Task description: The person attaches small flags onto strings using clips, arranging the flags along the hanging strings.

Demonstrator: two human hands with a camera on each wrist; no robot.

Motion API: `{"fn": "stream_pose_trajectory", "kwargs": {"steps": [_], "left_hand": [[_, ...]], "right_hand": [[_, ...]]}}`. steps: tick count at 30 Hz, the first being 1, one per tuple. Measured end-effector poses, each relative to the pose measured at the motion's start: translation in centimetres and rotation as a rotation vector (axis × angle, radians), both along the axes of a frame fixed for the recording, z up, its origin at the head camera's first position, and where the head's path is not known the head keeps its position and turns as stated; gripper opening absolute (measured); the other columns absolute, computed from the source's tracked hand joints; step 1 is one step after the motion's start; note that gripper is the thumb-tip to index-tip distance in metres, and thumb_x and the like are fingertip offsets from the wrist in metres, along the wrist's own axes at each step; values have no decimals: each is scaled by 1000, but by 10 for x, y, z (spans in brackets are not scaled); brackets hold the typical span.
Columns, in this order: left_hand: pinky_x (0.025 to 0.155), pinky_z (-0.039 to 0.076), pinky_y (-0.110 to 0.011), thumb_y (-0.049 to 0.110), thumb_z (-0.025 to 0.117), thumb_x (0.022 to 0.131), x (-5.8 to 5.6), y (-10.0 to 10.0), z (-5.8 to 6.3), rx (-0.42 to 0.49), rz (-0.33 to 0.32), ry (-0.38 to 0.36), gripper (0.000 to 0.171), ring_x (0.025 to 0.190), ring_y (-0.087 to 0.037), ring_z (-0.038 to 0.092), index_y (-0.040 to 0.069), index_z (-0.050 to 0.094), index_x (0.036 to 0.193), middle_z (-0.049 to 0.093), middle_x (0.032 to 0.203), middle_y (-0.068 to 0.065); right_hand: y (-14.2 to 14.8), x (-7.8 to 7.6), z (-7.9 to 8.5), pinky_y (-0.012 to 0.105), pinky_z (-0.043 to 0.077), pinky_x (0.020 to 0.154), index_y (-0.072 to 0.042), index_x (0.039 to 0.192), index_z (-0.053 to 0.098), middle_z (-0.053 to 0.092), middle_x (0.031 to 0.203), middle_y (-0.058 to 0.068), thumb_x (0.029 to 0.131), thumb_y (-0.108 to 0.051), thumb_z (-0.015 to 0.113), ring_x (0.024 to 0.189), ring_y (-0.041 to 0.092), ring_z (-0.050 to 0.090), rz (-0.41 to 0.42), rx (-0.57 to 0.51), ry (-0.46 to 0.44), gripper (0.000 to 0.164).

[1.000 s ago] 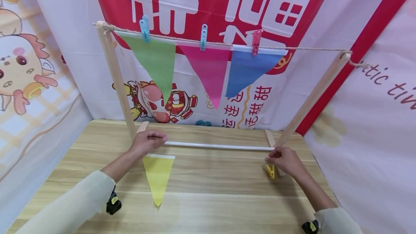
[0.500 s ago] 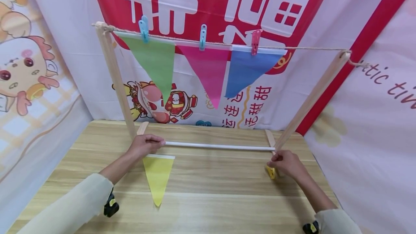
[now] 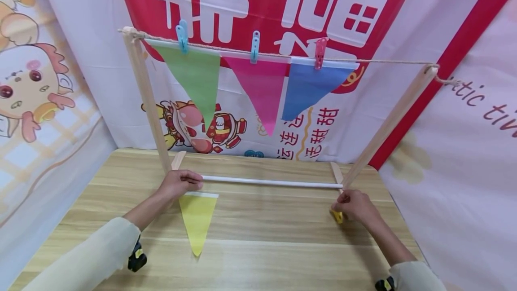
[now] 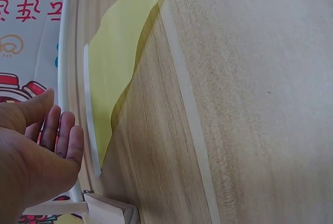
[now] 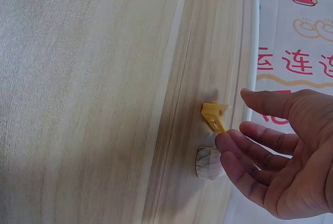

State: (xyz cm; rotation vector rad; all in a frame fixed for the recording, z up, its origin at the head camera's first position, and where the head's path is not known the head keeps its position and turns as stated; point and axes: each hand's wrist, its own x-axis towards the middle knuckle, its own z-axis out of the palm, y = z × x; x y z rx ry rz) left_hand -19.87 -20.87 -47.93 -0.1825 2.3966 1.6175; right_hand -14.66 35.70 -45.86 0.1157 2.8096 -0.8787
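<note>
My left hand (image 3: 179, 183) is by the left end of a white rod (image 3: 272, 182) low between two wooden posts. In the left wrist view its fingers are loosely bent, with nothing seen between thumb and fingers. Below it lies a yellow triangular pennant (image 3: 198, 219) with a white top strip. My right hand (image 3: 356, 203) hovers just below the rod's right end, thumb and fingers apart. Close to its fingertips is a yellow clothespin (image 5: 214, 115) on the table; whether they touch it, I cannot tell.
A twine (image 3: 397, 61) runs between the left post (image 3: 147, 98) and right post (image 3: 389, 125). Green (image 3: 194, 71), pink (image 3: 258, 80) and blue (image 3: 313, 84) pennants hang from it by clothespins. Behind the wooden table (image 3: 262, 264) hangs a printed cloth.
My right hand has come slightly down from the rod's right end, nearer the yellow clothespin. My left hand has shifted a little left and down. The pennants stay as they were.
</note>
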Motion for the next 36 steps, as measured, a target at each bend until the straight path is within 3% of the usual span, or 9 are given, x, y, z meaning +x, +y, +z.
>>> {"fn": "stream_pose_trajectory", "kwargs": {"steps": [8,15,20,26,30,36], "left_hand": [[91,66,-25,2,85,100,2,-2,-1,-20,-16,7,28,100,-13,78,-3,79,126,83,122,-19],[88,67,-27,-6,84,95,4,-2,-4,-91,-65,33,29,101,-17,77,-3,81,123,82,120,-21],[99,69,-39,-11,85,91,4,-5,-5,-186,-138,79,32,112,-27,77,0,82,121,82,123,-20],[110,64,-54,-19,75,89,6,-6,-1,-263,-215,96,39,121,-33,73,1,82,121,80,128,-19],[111,64,-56,-22,68,85,5,-9,-1,-319,-274,120,43,118,-31,72,0,82,120,80,127,-20],[106,66,-53,-23,66,83,0,-13,-1,-371,-303,147,44,111,-28,71,1,83,116,81,122,-16]], "right_hand": [[-3,1,-2,32,53,65,-4,99,73,73,89,6,92,-22,95,78,19,63,9,-3,21,28],[-4,0,-6,31,54,70,0,99,76,77,93,12,82,-13,99,83,20,65,46,13,83,32],[-6,-2,-5,31,55,72,1,102,76,76,94,14,79,-8,99,85,21,66,51,20,82,33],[-8,-6,-8,32,55,73,0,102,76,78,95,13,77,-9,100,84,19,67,65,21,83,36],[-9,-8,-10,31,56,72,-1,100,75,79,95,12,76,-12,103,84,17,67,67,14,76,38],[-10,-10,-12,30,56,69,0,101,76,78,95,12,77,-15,106,84,19,67,62,-5,36,42]]}}
